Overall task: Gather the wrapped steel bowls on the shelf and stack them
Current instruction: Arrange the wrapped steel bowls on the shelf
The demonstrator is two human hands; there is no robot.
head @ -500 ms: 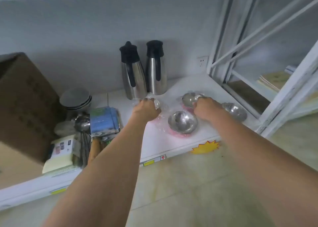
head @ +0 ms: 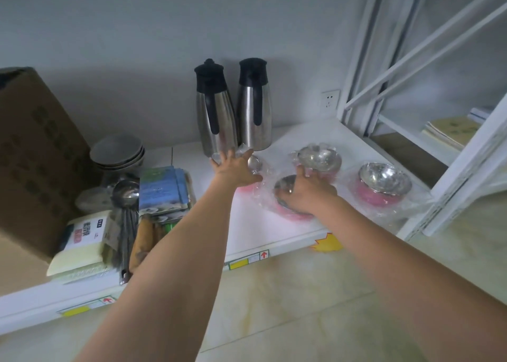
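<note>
Several steel bowls with pink outsides, each in clear plastic wrap, sit on the white shelf [head: 274, 232]. My right hand [head: 306, 193] lies over the near wrapped bowl [head: 284, 186], its fingers curled on the rim. The fingertips reach the wrap of the back wrapped bowl [head: 319, 157]. A third wrapped bowl [head: 384, 179] stands apart to the right. My left hand [head: 236, 169] hovers with fingers spread over a fourth wrapped bowl [head: 255, 165], which is mostly hidden under it.
Two steel flasks [head: 216, 115] with black lids stand just behind my left hand. To the left lie a blue packet [head: 162, 189], ladles [head: 126, 194], stacked grey bowls [head: 118, 153] and a cardboard box [head: 33, 153]. A white rack frame [head: 466, 156] borders the right.
My left hand has opened, its fingers now spread. My right hand has shifted from the back bowl toward me onto the near bowl.
</note>
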